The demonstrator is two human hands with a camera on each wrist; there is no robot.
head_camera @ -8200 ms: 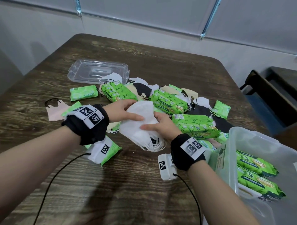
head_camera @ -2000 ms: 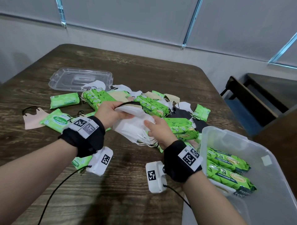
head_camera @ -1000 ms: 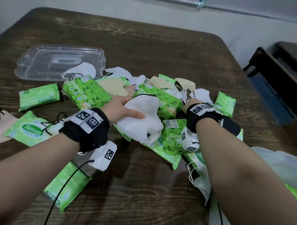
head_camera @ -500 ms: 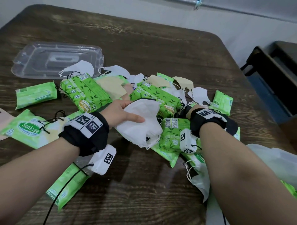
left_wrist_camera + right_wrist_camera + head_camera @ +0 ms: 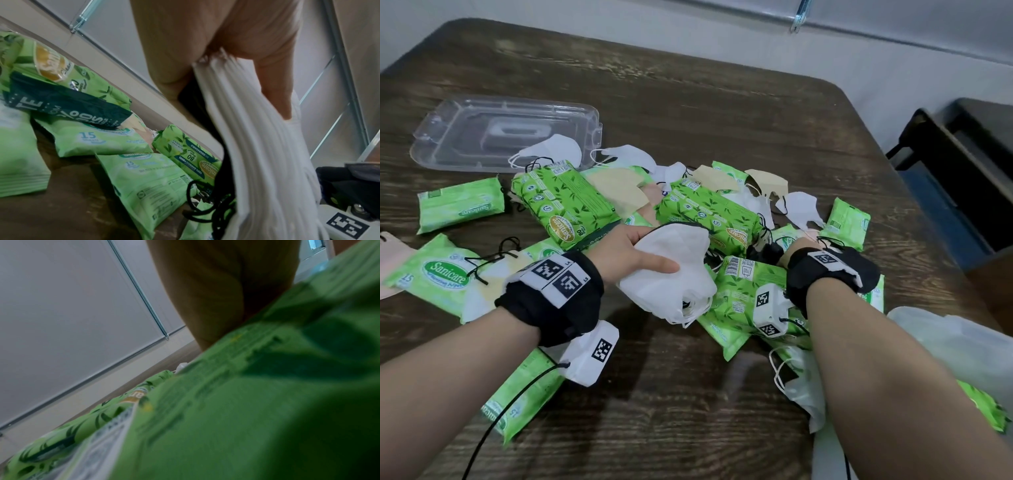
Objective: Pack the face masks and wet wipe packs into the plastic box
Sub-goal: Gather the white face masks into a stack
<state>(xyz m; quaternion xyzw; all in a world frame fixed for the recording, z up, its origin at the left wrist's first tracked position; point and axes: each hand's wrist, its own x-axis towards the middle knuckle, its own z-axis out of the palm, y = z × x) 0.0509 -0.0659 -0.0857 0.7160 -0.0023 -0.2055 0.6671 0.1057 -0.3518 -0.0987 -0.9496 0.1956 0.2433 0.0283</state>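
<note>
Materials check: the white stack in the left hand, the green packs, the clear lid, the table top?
White mask stack: soft matte nonwoven-looking fabric, thin layered edges, held by the left hand.
Green packs: glossy printed plastic film, crinkled.
Clear lid: rigid transparent plastic, moulded ridges.
Table: dark wood grain; probably laminate, unclear.

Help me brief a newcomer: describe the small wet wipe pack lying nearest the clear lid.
Find the clear lid at the table's far left. Just in front of it lies a small wet wipe pack, flat and alone on bare wood. Unlike the bigger leaf-printed packs beside it, it is plain pale green.
</note>
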